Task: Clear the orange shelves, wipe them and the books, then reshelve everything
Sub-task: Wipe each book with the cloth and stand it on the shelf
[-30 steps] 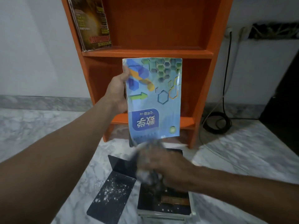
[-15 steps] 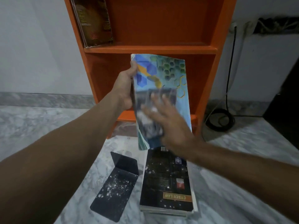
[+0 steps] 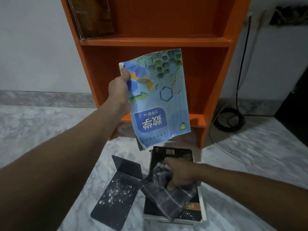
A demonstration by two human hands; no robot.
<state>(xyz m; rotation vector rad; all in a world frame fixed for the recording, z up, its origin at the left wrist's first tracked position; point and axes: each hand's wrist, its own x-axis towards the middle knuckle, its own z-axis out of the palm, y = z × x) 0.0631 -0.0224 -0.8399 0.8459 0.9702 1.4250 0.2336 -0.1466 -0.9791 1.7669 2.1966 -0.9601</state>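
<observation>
I see my left hand (image 3: 117,88) holding a blue textbook (image 3: 158,95) upside down before the orange shelves (image 3: 155,42). My right hand (image 3: 180,174) grips a checked cloth (image 3: 168,195) over a black book (image 3: 173,155) on the marble floor (image 3: 50,130), beside a dusty black bookend (image 3: 116,195).

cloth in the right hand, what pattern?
Dark grey-blue plaid with pale lines; the cloth shows in the head view, in the right hand.

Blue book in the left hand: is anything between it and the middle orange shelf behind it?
Nothing visible. The blue book hangs in front of the open middle shelf, whose bay looks bare. The right hand and cloth are lower, over the black book.
</observation>
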